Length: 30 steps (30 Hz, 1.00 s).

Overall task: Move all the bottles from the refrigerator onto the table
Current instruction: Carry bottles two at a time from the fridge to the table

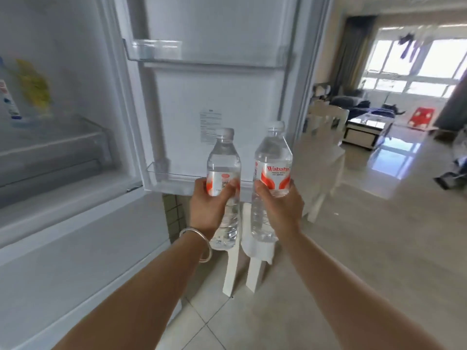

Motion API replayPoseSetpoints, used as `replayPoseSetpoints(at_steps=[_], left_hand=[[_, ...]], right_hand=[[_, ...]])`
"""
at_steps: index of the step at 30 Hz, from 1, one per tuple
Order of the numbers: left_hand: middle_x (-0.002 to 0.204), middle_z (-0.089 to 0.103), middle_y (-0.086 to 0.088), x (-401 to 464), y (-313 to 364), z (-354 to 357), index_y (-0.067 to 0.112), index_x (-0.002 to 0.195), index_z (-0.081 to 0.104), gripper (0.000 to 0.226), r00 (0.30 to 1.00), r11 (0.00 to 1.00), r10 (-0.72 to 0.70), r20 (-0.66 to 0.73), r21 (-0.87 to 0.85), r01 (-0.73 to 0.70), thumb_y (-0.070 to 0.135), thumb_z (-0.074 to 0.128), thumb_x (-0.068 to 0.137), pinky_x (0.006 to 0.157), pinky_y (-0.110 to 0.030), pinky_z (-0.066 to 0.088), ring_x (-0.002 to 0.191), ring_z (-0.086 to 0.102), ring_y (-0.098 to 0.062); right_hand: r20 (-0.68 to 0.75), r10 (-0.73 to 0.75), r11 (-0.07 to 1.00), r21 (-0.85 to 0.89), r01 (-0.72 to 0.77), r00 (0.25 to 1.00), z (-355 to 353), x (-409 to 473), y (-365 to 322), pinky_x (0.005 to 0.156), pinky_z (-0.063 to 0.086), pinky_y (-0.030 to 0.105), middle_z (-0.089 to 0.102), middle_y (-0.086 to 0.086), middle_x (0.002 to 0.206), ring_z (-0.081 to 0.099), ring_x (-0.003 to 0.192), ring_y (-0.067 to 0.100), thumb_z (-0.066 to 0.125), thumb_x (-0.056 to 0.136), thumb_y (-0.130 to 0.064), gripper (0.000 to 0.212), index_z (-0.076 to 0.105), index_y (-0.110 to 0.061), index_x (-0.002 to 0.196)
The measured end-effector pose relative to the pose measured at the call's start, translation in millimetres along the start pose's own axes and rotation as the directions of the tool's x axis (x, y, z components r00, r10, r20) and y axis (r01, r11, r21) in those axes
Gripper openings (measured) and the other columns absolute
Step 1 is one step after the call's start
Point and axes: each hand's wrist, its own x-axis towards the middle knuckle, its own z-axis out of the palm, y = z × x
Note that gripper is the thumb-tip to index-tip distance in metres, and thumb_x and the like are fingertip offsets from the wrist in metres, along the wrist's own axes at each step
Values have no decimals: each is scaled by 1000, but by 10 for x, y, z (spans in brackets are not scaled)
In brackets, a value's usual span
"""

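Observation:
I hold two clear water bottles with white caps and red-and-white labels, both upright in front of the open refrigerator door (217, 97). My left hand (208, 205) grips the left bottle (223, 160) around its label. My right hand (279, 203) grips the right bottle (273, 157) the same way. Inside the refrigerator (63, 109) at the far left stand another bottle with a blue base (7, 97) and a blurred yellow item (34, 84). A white table (318, 157) stands past the door on the right.
The door's shelves (156, 50) hold nothing. A white stool (255, 258) stands on the tiled floor under the bottles. White chairs (328, 117) flank the table. Beyond them lie a glossy floor, a low coffee table (364, 127), a sofa and bright windows.

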Motion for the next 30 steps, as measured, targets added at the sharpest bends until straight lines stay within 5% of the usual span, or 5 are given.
replayPoseSetpoints(at_steps=[6,13,17,22,30], left_hand=[[91,69,2,-603,68,1487,22,94,54,68,989,999,-11,146,-37,16,69,67,47,83,-38,53,86,66,-17],[88,67,2,-848,-88,2649,23,89,53,54,965,996,-80,252,-13,86,58,75,55,78,-34,52,86,66,-18],[86,67,7,-600,-272,3180,31,81,51,53,966,998,-69,250,29,63,70,66,50,80,-38,52,83,65,-16],[84,63,6,-55,-432,3762,14,95,52,41,964,993,-113,239,0,116,36,77,71,64,-18,44,77,61,-11],[82,61,8,1347,-841,4451,12,96,52,39,983,991,-128,131,51,123,33,76,72,57,-6,41,73,58,-4]], right_hand=[[-131,90,991,-83,-101,987,-1417,316,589,80,48,31,62,-6,86,61,84,19,73,66,-51,44,55,-24,97],[-252,186,974,-78,-211,950,-2305,784,1177,74,36,25,60,-2,87,55,81,19,73,71,-47,51,57,-12,104],[-281,198,966,-109,-236,939,-2451,1184,1510,79,45,32,65,5,91,61,86,26,73,71,-48,50,57,-11,101],[-258,201,961,-135,-241,945,-2383,1904,1883,76,46,32,64,1,83,63,85,26,74,69,-49,49,57,-13,96],[-196,226,965,-86,-246,954,-1885,3403,2216,75,44,29,64,1,88,61,83,22,71,64,-57,64,57,-10,105]])
